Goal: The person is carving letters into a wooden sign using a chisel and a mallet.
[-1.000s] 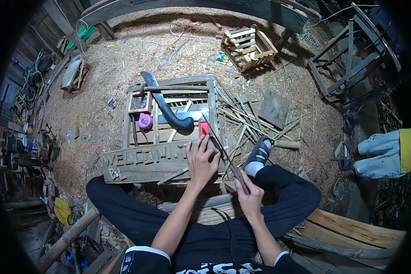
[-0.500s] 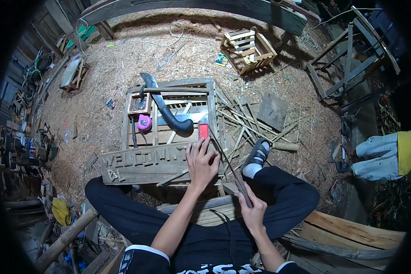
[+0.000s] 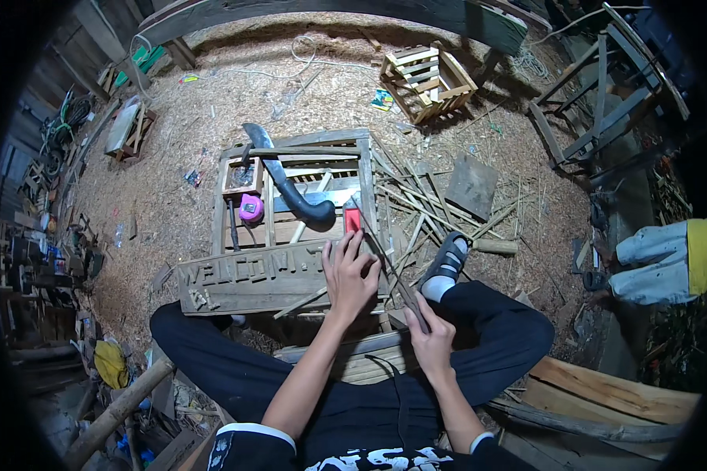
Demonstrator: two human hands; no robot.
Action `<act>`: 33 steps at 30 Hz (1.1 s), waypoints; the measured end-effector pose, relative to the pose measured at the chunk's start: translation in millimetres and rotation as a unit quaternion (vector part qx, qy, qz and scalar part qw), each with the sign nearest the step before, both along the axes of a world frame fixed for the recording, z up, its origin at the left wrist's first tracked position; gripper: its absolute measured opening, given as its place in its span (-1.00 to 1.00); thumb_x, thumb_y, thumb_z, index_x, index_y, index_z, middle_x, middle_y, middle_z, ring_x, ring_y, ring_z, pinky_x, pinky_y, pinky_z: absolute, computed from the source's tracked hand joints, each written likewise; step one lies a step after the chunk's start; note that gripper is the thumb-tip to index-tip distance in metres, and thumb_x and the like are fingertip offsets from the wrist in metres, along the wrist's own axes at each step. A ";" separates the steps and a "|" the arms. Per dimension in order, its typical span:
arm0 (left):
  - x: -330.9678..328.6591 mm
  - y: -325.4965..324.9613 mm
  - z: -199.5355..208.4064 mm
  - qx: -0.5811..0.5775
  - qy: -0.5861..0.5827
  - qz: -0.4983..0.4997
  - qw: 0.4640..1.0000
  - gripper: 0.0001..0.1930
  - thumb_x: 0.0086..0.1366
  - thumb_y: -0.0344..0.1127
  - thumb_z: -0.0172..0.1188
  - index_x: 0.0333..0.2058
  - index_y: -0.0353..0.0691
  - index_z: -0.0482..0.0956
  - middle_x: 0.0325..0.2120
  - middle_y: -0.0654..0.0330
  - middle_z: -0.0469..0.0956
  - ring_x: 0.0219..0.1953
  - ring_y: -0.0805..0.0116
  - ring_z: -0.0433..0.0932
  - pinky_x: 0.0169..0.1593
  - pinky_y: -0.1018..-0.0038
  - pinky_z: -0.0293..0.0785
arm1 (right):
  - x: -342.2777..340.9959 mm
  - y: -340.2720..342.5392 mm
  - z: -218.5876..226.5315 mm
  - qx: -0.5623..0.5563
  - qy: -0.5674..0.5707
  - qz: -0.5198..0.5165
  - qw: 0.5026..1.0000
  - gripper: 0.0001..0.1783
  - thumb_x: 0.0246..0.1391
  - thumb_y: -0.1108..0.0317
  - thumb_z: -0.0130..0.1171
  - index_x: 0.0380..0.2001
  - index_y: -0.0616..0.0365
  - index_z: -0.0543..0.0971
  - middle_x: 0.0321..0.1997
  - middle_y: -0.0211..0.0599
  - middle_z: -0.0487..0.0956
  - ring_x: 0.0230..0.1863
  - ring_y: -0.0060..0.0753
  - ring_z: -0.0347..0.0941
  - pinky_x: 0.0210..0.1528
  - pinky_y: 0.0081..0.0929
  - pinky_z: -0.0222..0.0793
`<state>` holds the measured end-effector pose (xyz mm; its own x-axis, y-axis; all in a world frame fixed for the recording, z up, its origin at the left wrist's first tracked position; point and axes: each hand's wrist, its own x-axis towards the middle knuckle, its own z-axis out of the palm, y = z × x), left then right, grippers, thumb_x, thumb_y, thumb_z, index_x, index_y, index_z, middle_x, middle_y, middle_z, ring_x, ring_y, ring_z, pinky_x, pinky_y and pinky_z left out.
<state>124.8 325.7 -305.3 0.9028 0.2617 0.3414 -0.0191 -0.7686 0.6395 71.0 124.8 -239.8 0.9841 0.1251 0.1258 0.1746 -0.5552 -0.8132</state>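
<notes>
My left hand (image 3: 349, 279) lies with fingers spread at the right end of a wooden board (image 3: 243, 300); its fingertips touch the surface, and anything under them is hidden. Raised wooden letters (image 3: 251, 267) run across that board. My right hand (image 3: 434, 334) grips the handle of a long, narrow, dark tool (image 3: 393, 275), which slants up and left past my left hand. Its exact kind cannot be made out. Just beyond my left fingertips is a red handle (image 3: 353, 219), beside a flat metal blade (image 3: 334, 198).
A slatted wooden frame (image 3: 364, 177) bears a curved machete (image 3: 289, 191), a pink tape measure (image 3: 250, 208) and a small wooden box (image 3: 242, 177). Thin sticks (image 3: 416, 200) and a flat wood piece (image 3: 471, 186) lie to the right. A slatted crate (image 3: 457, 94) stands farther back.
The whole view has shifted slightly. Both hands stay in nearly the same places, the right still gripping the dark tool and the left still on the board.
</notes>
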 end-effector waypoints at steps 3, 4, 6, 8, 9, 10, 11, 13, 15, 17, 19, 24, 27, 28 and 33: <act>-0.5 -1.2 1.4 -0.001 0.001 0.000 1.000 -0.85 0.24 -0.25 0.46 -0.38 -0.19 0.74 0.34 0.05 0.57 0.46 0.07 0.40 0.57 -0.15 -0.03 | -21.1 -19.7 11.7 -0.035 0.088 -0.020 0.995 -0.54 0.32 0.33 0.43 0.24 0.22 0.69 -0.21 0.17 0.77 -0.24 -0.04 0.81 -0.16 -0.27 0.63; -0.7 -1.8 2.1 -0.003 0.001 -0.002 1.000 -0.85 0.24 -0.25 0.46 -0.38 -0.19 0.74 0.34 0.05 0.57 0.46 0.07 0.40 0.57 -0.15 -0.03 | -22.6 -18.4 10.4 -0.027 0.043 -0.019 0.999 -0.55 0.32 0.37 0.42 0.24 0.22 0.69 -0.27 0.12 0.77 -0.30 -0.17 0.79 -0.21 -0.32 0.61; 0.7 -1.3 3.2 0.008 -0.003 0.006 1.000 -0.85 0.21 -0.26 0.49 -0.38 -0.18 0.77 0.32 0.04 0.58 0.45 0.09 0.40 0.57 -0.10 -0.01 | -19.8 -14.4 8.9 -0.048 0.028 -0.016 0.998 -0.56 0.33 0.40 0.41 0.23 0.26 0.69 -0.30 0.10 0.78 -0.36 -0.33 0.76 -0.24 -0.35 0.59; -0.8 -1.1 1.5 0.007 -0.007 0.003 1.000 -0.85 0.21 -0.26 0.49 -0.38 -0.18 0.76 0.32 0.04 0.58 0.45 0.08 0.40 0.57 -0.10 -0.01 | -7.9 0.5 0.9 -0.003 0.034 -0.019 0.999 -0.57 0.34 0.40 0.40 0.22 0.29 0.69 -0.28 0.10 0.78 -0.36 -0.35 0.75 -0.23 -0.33 0.60; 0.0 0.0 0.4 0.006 -0.012 0.002 1.000 -0.85 0.21 -0.25 0.49 -0.38 -0.19 0.76 0.32 0.04 0.58 0.45 0.08 0.40 0.57 -0.10 -0.01 | -6.4 2.1 0.0 0.003 0.029 -0.016 0.999 -0.57 0.34 0.39 0.40 0.22 0.30 0.68 -0.28 0.10 0.79 -0.36 -0.35 0.75 -0.23 -0.33 0.60; -0.9 -0.3 0.8 0.008 -0.011 0.003 1.000 -0.85 0.22 -0.25 0.49 -0.39 -0.19 0.76 0.32 0.03 0.59 0.45 0.07 0.41 0.57 -0.10 0.00 | -12.0 -1.5 1.2 0.004 0.030 -0.014 0.999 -0.57 0.34 0.39 0.40 0.22 0.30 0.68 -0.28 0.10 0.79 -0.36 -0.35 0.75 -0.23 -0.33 0.60; -1.2 -0.1 0.8 0.009 -0.012 0.003 1.000 -0.85 0.22 -0.25 0.49 -0.39 -0.19 0.76 0.32 0.03 0.59 0.45 0.07 0.41 0.57 -0.10 0.00 | -17.9 -10.8 3.6 -0.001 0.015 -0.012 1.000 -0.57 0.34 0.39 0.40 0.22 0.30 0.68 -0.28 0.10 0.79 -0.35 -0.36 0.75 -0.22 -0.35 0.60; -3.8 -1.8 1.3 0.008 -0.002 0.000 1.000 -0.84 0.23 -0.25 0.49 -0.39 -0.19 0.77 0.33 0.03 0.58 0.45 0.07 0.40 0.57 -0.09 0.00 | -24.7 -16.3 8.7 -0.007 -0.001 -0.010 1.000 -0.57 0.34 0.39 0.40 0.22 0.30 0.68 -0.27 0.10 0.79 -0.35 -0.37 0.75 -0.22 -0.37 0.60; -1.4 -0.9 1.0 0.008 0.001 -0.005 1.000 -0.85 0.23 -0.25 0.50 -0.37 -0.19 0.78 0.35 0.01 0.56 0.45 0.06 0.40 0.57 -0.09 0.00 | -28.5 -12.5 12.8 -0.022 0.064 -0.033 0.997 -0.57 0.34 0.34 0.40 0.21 0.26 0.70 -0.22 0.21 0.76 -0.24 -0.09 0.81 -0.19 -0.25 0.63; 2.6 -1.4 1.1 0.009 -0.025 0.014 1.000 -0.84 0.24 -0.24 0.49 -0.36 -0.19 0.78 0.37 -0.01 0.55 0.46 0.04 0.40 0.57 -0.08 0.00 | -22.1 -6.7 8.3 -0.027 0.105 -0.047 0.993 -0.56 0.32 0.33 0.42 0.20 0.26 0.71 -0.23 0.18 0.77 -0.25 -0.10 0.81 -0.19 -0.28 0.64; 0.5 -2.6 0.2 0.007 -0.017 0.009 1.000 -0.84 0.25 -0.23 0.48 -0.36 -0.19 0.78 0.37 -0.02 0.55 0.46 0.04 0.40 0.58 -0.07 0.00 | -21.1 -13.0 -4.6 -0.008 0.048 -0.034 0.998 -0.55 0.33 0.39 0.41 0.23 0.30 0.68 -0.21 0.02 0.82 -0.27 -0.40 0.79 -0.14 -0.42 0.63; 1.0 -0.7 0.4 0.011 -0.008 0.010 1.000 -0.86 0.24 -0.25 0.47 -0.35 -0.19 0.77 0.37 0.02 0.56 0.46 0.05 0.40 0.57 -0.09 0.01 | -27.0 -28.5 5.1 -0.024 0.034 -0.021 0.999 -0.55 0.31 0.41 0.42 0.23 0.30 0.68 -0.22 0.00 0.83 -0.25 -0.37 0.80 -0.12 -0.39 0.64; -0.2 -1.0 2.1 0.010 -0.010 0.008 1.000 -0.86 0.24 -0.27 0.47 -0.34 -0.20 0.77 0.36 0.03 0.57 0.46 0.05 0.40 0.56 -0.12 0.02 | -1.5 -1.6 6.7 -0.019 0.042 -0.004 0.999 -0.55 0.31 0.41 0.42 0.23 0.31 0.68 -0.25 0.05 0.81 -0.26 -0.37 0.80 -0.16 -0.38 0.63; -0.5 -0.5 2.3 0.008 -0.008 0.008 1.000 -0.85 0.23 -0.26 0.47 -0.34 -0.20 0.77 0.36 0.02 0.57 0.46 0.05 0.40 0.57 -0.10 0.01 | 2.1 0.2 6.3 -0.011 0.051 0.004 0.999 -0.55 0.32 0.40 0.42 0.23 0.32 0.68 -0.27 0.07 0.80 -0.26 -0.40 0.80 -0.17 -0.38 0.63; 1.0 -5.2 1.7 0.008 -0.004 0.008 1.000 -0.84 0.22 -0.25 0.49 -0.38 -0.20 0.78 0.36 0.02 0.56 0.45 0.04 0.40 0.58 -0.09 0.02 | -18.7 -27.5 -3.7 0.001 0.026 -0.013 1.000 -0.57 0.33 0.34 0.41 0.21 0.26 0.70 -0.19 0.22 0.77 -0.19 -0.03 0.82 -0.14 -0.25 0.64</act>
<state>125.9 320.5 -303.6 0.8954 0.2708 0.3535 -0.0121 -0.7787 0.6272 52.2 97.3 -243.6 0.9923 0.0998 0.0739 0.1173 -0.5579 -0.8216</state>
